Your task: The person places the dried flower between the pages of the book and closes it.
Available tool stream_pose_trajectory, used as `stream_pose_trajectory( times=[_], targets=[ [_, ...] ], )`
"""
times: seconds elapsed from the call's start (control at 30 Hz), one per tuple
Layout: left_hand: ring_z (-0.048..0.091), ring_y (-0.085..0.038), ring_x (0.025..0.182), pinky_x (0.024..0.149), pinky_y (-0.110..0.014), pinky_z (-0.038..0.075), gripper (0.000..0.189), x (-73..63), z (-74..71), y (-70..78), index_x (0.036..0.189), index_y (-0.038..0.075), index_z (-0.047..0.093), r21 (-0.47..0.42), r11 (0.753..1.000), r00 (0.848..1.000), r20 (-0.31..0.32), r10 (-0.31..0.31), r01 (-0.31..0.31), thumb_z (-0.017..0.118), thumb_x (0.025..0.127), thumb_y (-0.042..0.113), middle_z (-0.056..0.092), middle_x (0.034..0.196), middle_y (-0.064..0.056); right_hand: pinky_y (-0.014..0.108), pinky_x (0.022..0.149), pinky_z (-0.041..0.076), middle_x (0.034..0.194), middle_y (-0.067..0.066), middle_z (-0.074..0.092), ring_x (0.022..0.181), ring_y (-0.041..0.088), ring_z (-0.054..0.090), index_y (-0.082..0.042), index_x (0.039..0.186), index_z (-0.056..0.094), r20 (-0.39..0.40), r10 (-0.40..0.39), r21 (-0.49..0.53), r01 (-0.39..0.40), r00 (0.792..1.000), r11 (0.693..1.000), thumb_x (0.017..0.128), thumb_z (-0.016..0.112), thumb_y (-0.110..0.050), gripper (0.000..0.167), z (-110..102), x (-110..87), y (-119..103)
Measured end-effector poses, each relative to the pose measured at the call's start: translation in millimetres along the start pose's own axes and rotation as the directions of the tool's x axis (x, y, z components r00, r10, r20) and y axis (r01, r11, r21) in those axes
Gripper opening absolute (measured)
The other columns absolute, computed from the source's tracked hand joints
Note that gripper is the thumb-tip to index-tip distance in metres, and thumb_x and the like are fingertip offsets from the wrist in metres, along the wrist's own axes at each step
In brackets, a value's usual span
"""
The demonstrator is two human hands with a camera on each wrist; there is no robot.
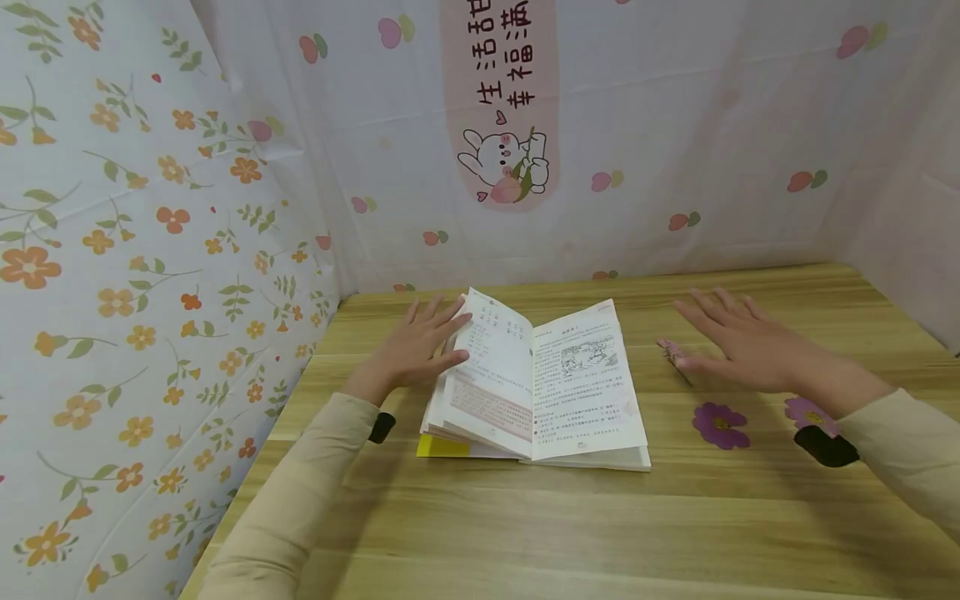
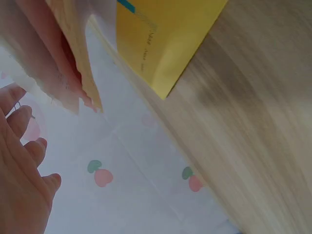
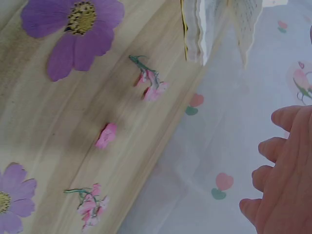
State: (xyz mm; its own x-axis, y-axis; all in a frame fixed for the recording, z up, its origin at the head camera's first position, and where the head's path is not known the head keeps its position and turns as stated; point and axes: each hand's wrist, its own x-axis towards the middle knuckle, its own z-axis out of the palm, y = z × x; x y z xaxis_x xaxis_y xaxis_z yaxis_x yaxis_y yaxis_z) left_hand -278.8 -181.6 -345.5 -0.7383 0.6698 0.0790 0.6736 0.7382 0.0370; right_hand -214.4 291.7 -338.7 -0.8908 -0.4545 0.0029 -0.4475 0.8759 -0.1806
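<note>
An open book [image 1: 577, 383] with printed pages lies on the table, its left-hand pages raised at the outer edge. My left hand [image 1: 420, 346], fingers spread, is at that outer edge, with fingertips and thumb over the page margin. The book's yellow cover [image 2: 156, 53] shows beneath in the left wrist view. Right of the book, my right hand [image 1: 750, 346] hovers with straight, spread fingers and holds nothing. Below it lie a purple flower [image 1: 721, 426] and a small pink flower sprig [image 1: 670, 352]. A second purple flower [image 1: 808, 412] is partly hidden by the right wrist.
The wooden table [image 1: 480, 533] meets a patterned cloth backdrop [image 1: 675, 142] behind and a flowered cloth [image 1: 150, 275] at the left. In the right wrist view, a loose pink blossom [image 3: 106, 135] and another pink sprig [image 3: 91, 207] lie near the table's far edge.
</note>
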Motion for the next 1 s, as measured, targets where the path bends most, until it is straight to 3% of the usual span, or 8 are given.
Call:
stream_pose_trajectory(
  times=[0.33, 0.57, 0.77, 0.93, 0.97, 1.0],
  targets=[
    [0.013, -0.032, 0.146, 0.114, -0.052, 0.001, 0.077, -7.9, 11.5, -4.8, 0.155, 0.013, 0.027, 0.029, 0.999, 0.996, 0.076, -0.045, 0.043, 0.04, 0.096, 0.061, 0.016, 0.16, -0.013, 0.062, 0.109, -0.006, 0.158, 0.027, 0.006, 0.142, 0.049, -0.001, -0.01, 0.157, 0.008, -0.024, -0.006, 0.044, 0.007, 1.0, 0.999, 0.095, 0.056, -0.05, 0.088, 9.1, -14.6, 8.3],
    [0.021, -0.03, 0.144, 0.113, -0.055, 0.013, 0.082, -12.8, 27.1, -8.0, 0.155, 0.013, 0.027, 0.076, 0.995, 0.99, 0.116, -0.077, 0.069, 0.044, 0.094, 0.065, 0.021, 0.158, -0.014, 0.061, 0.11, -0.004, 0.157, 0.027, 0.013, 0.14, 0.052, 0.01, -0.008, 0.156, 0.015, -0.065, -0.005, 0.058, 0.009, 0.998, 0.998, 0.094, 0.06, -0.046, 0.086, 18.6, -26.1, 14.5],
    [0.025, -0.031, 0.143, 0.112, -0.056, 0.016, 0.085, -15.9, 39.4, -10.1, 0.155, 0.01, 0.026, 0.073, 0.996, 0.99, 0.126, -0.066, 0.057, 0.046, 0.092, 0.065, 0.022, 0.158, -0.016, 0.057, 0.111, -0.004, 0.153, 0.031, 0.022, 0.136, 0.056, 0.018, -0.007, 0.155, 0.019, -0.117, -0.004, 0.075, 0.013, 0.993, 0.997, 0.094, 0.063, -0.043, 0.084, 26.3, -40.2, 21.2],
    [0.023, -0.034, 0.143, 0.112, -0.054, 0.019, 0.087, -18.0, 46.6, -10.8, 0.154, 0.007, 0.026, 0.079, 0.996, 0.991, 0.127, -0.047, 0.037, 0.047, 0.093, 0.064, 0.022, 0.157, -0.019, 0.069, 0.104, 0.017, 0.15, 0.03, 0.029, 0.131, 0.058, 0.026, -0.005, 0.153, 0.029, -0.136, 0.044, 0.109, -0.029, 0.99, 0.994, 0.091, 0.067, -0.041, 0.081, 31.5, -49.3, 28.9],
    [0.022, -0.035, 0.143, 0.111, -0.054, 0.02, 0.087, -18.4, 47.7, -10.8, 0.154, 0.006, 0.026, 0.077, 0.996, 0.991, 0.126, -0.042, 0.032, 0.047, 0.093, 0.064, 0.022, 0.157, -0.02, 0.07, 0.1, 0.023, 0.149, 0.03, 0.031, 0.129, 0.058, 0.03, -0.004, 0.151, 0.031, -0.14, 0.047, 0.103, -0.033, 0.989, 0.994, 0.091, 0.068, -0.04, 0.08, 32.5, -51.2, 30.3],
    [0.022, -0.036, 0.143, 0.111, -0.054, 0.021, 0.087, -18.8, 49.0, -10.9, 0.154, 0.005, 0.026, 0.078, 0.997, 0.992, 0.125, -0.035, 0.025, 0.047, 0.093, 0.064, 0.022, 0.157, -0.02, 0.07, 0.095, 0.029, 0.147, 0.031, 0.034, 0.122, 0.053, 0.044, -0.004, 0.15, 0.033, -0.147, 0.051, 0.089, -0.038, 0.988, 0.995, 0.09, 0.068, -0.04, 0.078, 33.8, -53.0, 32.1]
  ],
)
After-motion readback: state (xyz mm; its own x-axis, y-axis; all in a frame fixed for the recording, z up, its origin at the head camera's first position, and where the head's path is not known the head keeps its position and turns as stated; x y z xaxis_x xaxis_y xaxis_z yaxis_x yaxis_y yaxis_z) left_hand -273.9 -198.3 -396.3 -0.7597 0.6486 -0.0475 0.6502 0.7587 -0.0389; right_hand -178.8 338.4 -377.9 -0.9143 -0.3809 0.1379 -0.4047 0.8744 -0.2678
